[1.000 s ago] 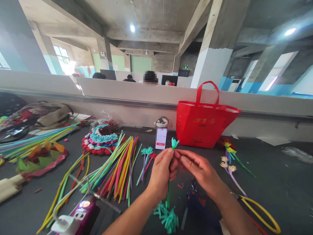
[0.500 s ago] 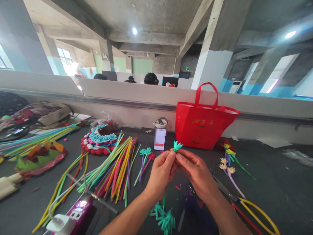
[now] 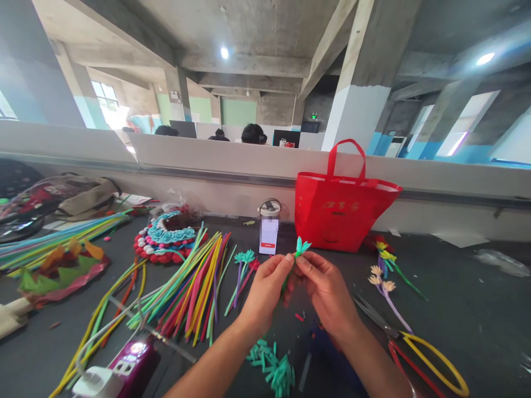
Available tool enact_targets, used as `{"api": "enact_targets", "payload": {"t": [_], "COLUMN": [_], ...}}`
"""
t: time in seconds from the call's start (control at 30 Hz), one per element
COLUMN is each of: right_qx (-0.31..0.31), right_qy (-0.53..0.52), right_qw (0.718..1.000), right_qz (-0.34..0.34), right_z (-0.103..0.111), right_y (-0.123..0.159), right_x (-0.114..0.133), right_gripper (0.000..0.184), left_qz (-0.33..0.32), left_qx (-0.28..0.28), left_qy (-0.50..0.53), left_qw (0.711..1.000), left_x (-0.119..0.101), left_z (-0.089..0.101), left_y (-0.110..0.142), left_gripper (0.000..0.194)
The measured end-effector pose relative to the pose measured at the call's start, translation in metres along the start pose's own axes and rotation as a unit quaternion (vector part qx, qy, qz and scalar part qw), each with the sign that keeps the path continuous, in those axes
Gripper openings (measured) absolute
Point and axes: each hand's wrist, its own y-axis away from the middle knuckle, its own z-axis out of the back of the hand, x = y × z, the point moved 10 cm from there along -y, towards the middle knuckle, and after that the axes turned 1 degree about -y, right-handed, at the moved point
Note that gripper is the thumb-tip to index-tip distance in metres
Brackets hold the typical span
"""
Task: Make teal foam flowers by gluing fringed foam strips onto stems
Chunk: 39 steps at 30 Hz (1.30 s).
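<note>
A small turquoise pipe-cleaner flower (image 3: 302, 246) stands upright between my hands, its petals pointing up and a green stem hanging below. My left hand (image 3: 269, 282) pinches it from the left with thumb and forefinger. From the other side, my right hand (image 3: 326, 284) grips it near the base of the petals. Short cut turquoise pieces (image 3: 274, 366) lie in a heap on the dark table under my forearms. Beyond my left hand, finished-looking turquoise flowers (image 3: 244, 256) lie on purple and green stems.
Coloured pipe cleaners (image 3: 194, 282) fan out on the left, near a purple power strip (image 3: 136, 367). A phone (image 3: 269, 235) leans upright against a lidded cup. Behind stands a red bag (image 3: 344, 213). To the right are scissors (image 3: 398, 333) and more flowers (image 3: 382, 279).
The turquoise flower has turned slightly in my fingers, and its petals look narrower. My right fingers have shifted a little around it. The whole view has moved slightly.
</note>
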Motion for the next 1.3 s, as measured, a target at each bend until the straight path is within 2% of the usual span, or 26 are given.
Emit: {"api": "enact_targets", "payload": {"t": [0.1, 0.27, 0.63, 0.8, 0.97, 1.3], "right_qx": [-0.031, -0.065, -0.073, -0.053, -0.082, -0.079], "right_qy": [0.038, 0.079, 0.103, 0.094, 0.077, 0.083], "right_qw": [0.999, 0.994, 0.99, 0.993, 0.993, 0.993], "right_qz": [0.02, 0.032, 0.065, 0.056, 0.045, 0.037], "right_z": [0.009, 0.018, 0.018, 0.011, 0.018, 0.023], "right_y": [-0.003, -0.005, -0.005, -0.004, -0.004, -0.006], "right_x": [0.002, 0.001, 0.008, 0.01, 0.009, 0.007], "right_gripper": [0.025, 0.028, 0.024, 0.024, 0.029, 0.022], "left_qz": [-0.022, -0.004, 0.041, 0.044, 0.036, 0.033], "left_qx": [-0.022, -0.003, 0.032, 0.007, -0.016, -0.013], "left_qy": [-0.002, 0.019, 0.09, 0.095, 0.087, 0.067], "left_qw": [1.0, 1.0, 0.995, 0.995, 0.995, 0.997], "left_x": [-0.007, -0.004, 0.005, 0.005, 0.003, 0.006], "left_z": [0.007, 0.001, -0.003, 0.001, 0.004, 0.002], "left_y": [-0.002, -0.001, -0.003, -0.003, -0.002, -0.002], "left_gripper": [0.032, 0.03, 0.028, 0.031, 0.03, 0.029]}}
